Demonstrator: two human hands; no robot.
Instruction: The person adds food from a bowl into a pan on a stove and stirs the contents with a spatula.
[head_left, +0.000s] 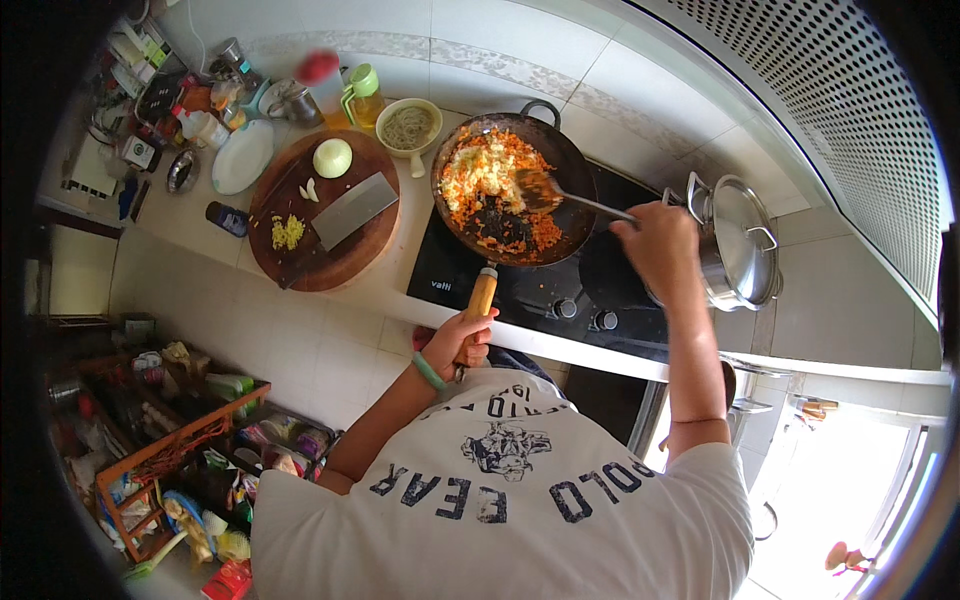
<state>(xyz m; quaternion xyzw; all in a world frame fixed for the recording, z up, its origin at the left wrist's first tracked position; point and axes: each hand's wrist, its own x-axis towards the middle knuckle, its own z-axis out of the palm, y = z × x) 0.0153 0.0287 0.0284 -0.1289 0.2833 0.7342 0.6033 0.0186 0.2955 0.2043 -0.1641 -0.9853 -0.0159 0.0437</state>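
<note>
My left hand (461, 341) is closed around the wooden handle (482, 291) of a dark wok (577, 187) on the black cooktop. My right hand (664, 244) grips the metal handle of a spatula (600, 206), whose blade rests in the chopped orange and pale yellow food (495, 169). Left of the wok, a round wooden chopping board (322, 270) holds a cleaver (355, 211), a peeled onion (332, 157), a few white pieces like garlic (308, 190) and a small heap of yellow minced pieces (288, 232).
A bowl of noodle-like strands (409, 127) and an oil jug (364, 97) stand behind the board. An oval white plate (243, 157) and a dark jar (226, 218) lie at its left. A lidded steel pot (742, 240) stands right, under a perforated range hood (825, 67).
</note>
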